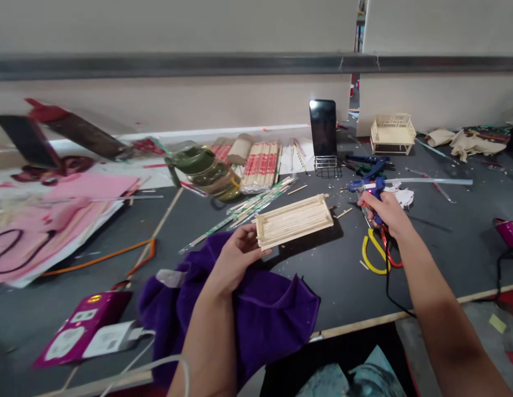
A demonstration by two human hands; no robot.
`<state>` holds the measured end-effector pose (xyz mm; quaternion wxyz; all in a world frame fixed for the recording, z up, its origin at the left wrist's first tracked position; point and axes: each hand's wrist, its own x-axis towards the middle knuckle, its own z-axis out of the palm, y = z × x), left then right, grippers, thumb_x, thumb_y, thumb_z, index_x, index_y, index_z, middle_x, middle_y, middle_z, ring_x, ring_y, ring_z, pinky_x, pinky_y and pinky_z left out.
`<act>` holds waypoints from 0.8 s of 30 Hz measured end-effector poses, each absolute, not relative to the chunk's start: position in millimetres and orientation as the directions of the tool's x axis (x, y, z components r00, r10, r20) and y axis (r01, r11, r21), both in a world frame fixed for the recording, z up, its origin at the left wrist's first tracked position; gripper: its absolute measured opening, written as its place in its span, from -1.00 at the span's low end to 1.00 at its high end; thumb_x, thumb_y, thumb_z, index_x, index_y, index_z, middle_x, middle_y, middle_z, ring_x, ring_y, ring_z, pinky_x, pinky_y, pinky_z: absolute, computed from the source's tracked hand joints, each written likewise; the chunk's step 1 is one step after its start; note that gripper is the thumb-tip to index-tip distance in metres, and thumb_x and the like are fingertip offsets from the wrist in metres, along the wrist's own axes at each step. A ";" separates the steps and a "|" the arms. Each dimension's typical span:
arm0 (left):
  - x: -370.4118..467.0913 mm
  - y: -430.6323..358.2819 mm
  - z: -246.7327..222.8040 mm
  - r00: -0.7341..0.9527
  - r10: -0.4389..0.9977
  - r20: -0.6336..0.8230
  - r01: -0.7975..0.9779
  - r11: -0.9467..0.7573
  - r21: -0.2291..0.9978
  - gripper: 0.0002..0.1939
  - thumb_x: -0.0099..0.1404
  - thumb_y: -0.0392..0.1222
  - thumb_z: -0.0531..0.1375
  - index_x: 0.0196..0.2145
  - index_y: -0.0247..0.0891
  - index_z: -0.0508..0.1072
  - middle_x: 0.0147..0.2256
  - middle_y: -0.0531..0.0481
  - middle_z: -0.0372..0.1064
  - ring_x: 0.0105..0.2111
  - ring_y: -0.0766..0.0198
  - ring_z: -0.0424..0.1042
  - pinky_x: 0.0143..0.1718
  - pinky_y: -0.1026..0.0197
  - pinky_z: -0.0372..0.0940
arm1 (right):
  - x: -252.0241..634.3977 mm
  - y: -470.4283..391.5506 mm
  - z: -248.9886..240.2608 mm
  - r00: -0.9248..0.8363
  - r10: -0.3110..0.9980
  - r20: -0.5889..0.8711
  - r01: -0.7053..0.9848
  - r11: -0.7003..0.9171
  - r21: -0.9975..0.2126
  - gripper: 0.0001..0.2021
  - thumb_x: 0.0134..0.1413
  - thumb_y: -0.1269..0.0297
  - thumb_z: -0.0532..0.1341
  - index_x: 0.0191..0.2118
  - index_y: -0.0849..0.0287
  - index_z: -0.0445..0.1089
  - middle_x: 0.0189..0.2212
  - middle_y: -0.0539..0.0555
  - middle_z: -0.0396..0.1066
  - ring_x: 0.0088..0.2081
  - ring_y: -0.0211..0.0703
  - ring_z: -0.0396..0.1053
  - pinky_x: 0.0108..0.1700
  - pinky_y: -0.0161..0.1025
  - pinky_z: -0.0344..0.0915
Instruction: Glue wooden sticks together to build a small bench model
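Observation:
My left hand (240, 249) grips the left end of a shallow rectangular tray of pale wooden sticks (295, 222), tilted above the table. In my right hand (386, 210) is a blue glue gun (374, 187), its nozzle pointing left toward the tray but apart from it. A long clear glue stick (433, 181) sticks out of its back. Beneath that hand lie scissors with yellow and red handles (377, 259). Under my left forearm a purple cloth (276, 311) is bunched up.
Wrapped sticks (243, 207), a green bottle (206, 171) and bundled chopsticks (262, 160) lie behind the tray. A phone (323, 129) leans in a wire stand. A small stick-built bench (392, 134) stands back right. At front left is a magenta power strip (88, 322); the glue gun's black cord (388, 284) trails over the table edge.

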<state>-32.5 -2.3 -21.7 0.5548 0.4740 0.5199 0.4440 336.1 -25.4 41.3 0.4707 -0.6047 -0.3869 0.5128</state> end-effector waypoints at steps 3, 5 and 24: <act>-30.9 -0.4 -23.8 0.096 0.985 -0.141 -0.006 0.142 0.990 -0.22 -0.36 -0.21 0.62 -0.15 -0.17 0.43 -0.11 -0.01 0.57 -0.07 0.09 0.57 -0.03 0.16 0.48 | 350.5 -42.5 37.4 0.235 0.935 -0.267 -0.257 -0.205 -0.945 -0.64 -0.12 0.04 0.49 -0.38 0.19 0.43 -0.65 -0.12 0.31 -0.66 -0.38 0.24 -0.63 -0.42 0.26; -29.2 0.6 -24.8 0.120 0.986 -0.120 0.005 0.120 0.993 -0.23 -0.32 -0.14 0.62 -0.13 -0.18 0.42 -0.06 -0.07 0.57 -0.02 0.03 0.56 0.05 0.08 0.47 | 361.7 -54.2 35.5 0.314 0.905 -0.288 -0.332 -0.180 -0.926 -0.65 -0.25 0.18 0.55 -0.41 0.20 0.41 -0.61 -0.10 0.36 -0.61 -0.37 0.30 -0.59 -0.44 0.30; -11.0 4.3 -27.9 0.187 0.982 -0.008 -0.108 0.028 0.994 -0.25 -0.27 -0.08 0.59 -0.15 -0.24 0.37 -0.13 -0.06 0.53 -0.06 0.10 0.54 0.20 -0.11 0.31 | 385.6 -43.3 -4.3 0.824 0.566 0.036 0.198 -0.228 -0.953 -0.80 0.06 0.13 0.25 -0.40 0.16 0.40 -0.58 0.02 0.43 -0.37 -0.05 0.46 -0.27 -0.20 0.41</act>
